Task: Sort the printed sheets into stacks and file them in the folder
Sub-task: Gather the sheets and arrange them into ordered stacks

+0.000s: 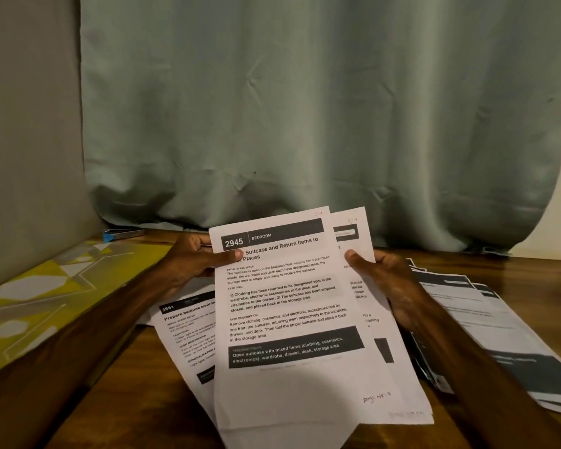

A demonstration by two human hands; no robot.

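I hold a small bundle of printed sheets upright over the wooden table [136, 393]. The front sheet [289, 319] is headed "2945 BEDROOM"; my left hand [196, 260] pinches its upper left edge, thumb across the title. A second sheet [360, 286] fans out behind it to the right, and my right hand [386, 283] grips that right edge, thumb on the front. Below, a sheet numbered 3561 [188, 332] lies flat on the table. A spread stack of printed sheets [486, 325] lies to the right.
A yellow patterned folder [39, 306] lies flat at the left. A blue stapler [123, 234] sits at the back left by the grey-green curtain [305, 108], which hangs down onto the table's far edge. A grey wall closes the left side.
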